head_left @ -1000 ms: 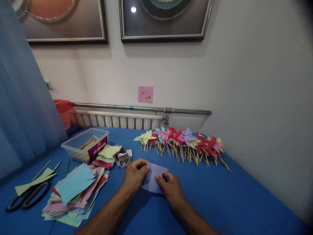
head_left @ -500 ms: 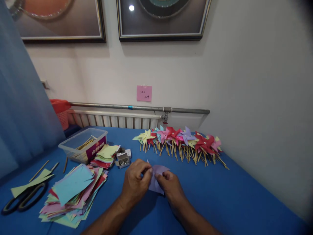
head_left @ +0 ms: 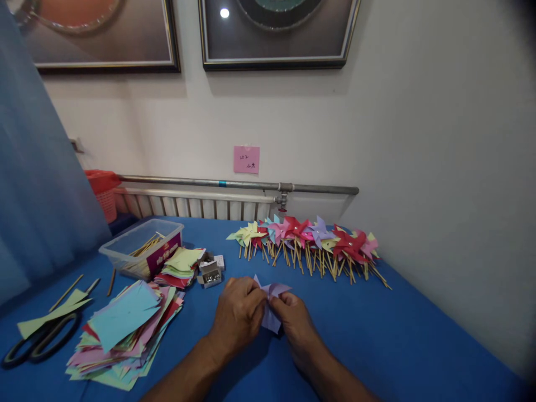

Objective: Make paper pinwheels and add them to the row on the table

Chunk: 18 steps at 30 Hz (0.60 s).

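Observation:
Between my two hands is a purple paper pinwheel (head_left: 271, 320), its blades partly folded in toward the middle. My left hand (head_left: 239, 310) is closed, thumb and fingers pinching the paper close to its centre. From the other side my right hand (head_left: 293, 318) grips it, thumb pressed on the paper near the centre. The fingers hide the centre itself, so I cannot see if a pin is there. Just beyond my left hand sits a small open box of metal pins (head_left: 210, 276), with another small box (head_left: 206, 260) behind it.
Finished pinwheels on sticks (head_left: 299, 237) lie in a row at the back. At left are a stack of coloured paper (head_left: 123, 329), smaller paper squares (head_left: 182, 265), a clear plastic box (head_left: 144, 231) with sticks, and black-handled scissors (head_left: 54, 335) under green paper. A wall closes the right side.
My left hand has moved slightly right, bringing its fingers to the pinwheel's centre beside my right thumb. The purple paper has been folded further inward, so its blades show more sharply.

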Available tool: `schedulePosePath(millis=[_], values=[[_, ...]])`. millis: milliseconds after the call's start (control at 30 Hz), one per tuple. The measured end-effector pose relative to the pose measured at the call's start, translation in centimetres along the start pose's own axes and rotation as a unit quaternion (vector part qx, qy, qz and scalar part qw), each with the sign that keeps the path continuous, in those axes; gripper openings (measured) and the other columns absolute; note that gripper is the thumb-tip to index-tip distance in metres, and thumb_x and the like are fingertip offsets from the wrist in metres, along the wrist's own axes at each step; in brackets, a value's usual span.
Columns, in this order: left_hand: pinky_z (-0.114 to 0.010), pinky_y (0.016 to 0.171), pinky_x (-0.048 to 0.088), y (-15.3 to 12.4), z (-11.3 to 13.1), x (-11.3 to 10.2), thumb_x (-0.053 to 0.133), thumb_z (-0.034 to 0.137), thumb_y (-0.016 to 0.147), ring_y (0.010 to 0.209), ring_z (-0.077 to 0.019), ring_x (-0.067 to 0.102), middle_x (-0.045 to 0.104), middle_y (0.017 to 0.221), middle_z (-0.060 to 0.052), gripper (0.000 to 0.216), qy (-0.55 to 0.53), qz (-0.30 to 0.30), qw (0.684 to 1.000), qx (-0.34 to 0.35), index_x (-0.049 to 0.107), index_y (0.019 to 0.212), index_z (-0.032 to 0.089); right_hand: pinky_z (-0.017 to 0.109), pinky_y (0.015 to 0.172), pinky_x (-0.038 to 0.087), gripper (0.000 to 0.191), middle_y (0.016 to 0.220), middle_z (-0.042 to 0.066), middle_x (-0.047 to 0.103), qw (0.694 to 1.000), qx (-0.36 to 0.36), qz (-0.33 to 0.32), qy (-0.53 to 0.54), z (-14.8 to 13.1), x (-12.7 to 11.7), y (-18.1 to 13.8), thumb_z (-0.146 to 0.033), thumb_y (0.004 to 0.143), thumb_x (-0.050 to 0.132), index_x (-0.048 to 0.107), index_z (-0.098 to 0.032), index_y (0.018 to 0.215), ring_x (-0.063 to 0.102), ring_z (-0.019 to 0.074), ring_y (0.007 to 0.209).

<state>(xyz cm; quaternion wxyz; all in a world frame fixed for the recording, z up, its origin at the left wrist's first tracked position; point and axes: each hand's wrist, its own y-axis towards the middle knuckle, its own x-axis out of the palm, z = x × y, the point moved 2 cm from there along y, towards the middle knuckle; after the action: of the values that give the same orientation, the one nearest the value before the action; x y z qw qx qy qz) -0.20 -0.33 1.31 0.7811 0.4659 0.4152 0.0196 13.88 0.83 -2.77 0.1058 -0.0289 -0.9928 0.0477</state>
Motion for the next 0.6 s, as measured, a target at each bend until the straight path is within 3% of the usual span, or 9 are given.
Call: schedulePosePath(millis=[600], values=[[-0.035, 0.069, 0.033, 0.18, -0.10, -0.14, 0.047, 0.015, 0.094, 0.073, -0.0176, 0.054, 0.060, 0.076, -0.004, 0.025, 0.050, -0.033, 0.998, 0.006, 0.063, 0.075, 0.018, 0.024, 0.053, 0.037, 0.033, 0.061, -0.003, 0.059, 0.996, -0.004, -0.061, 0.070, 0.29, 0.44, -0.15, -0.046, 0.067, 0.081, 0.062, -0.018, 0.070, 0.049, 0.0128, 0.055]])
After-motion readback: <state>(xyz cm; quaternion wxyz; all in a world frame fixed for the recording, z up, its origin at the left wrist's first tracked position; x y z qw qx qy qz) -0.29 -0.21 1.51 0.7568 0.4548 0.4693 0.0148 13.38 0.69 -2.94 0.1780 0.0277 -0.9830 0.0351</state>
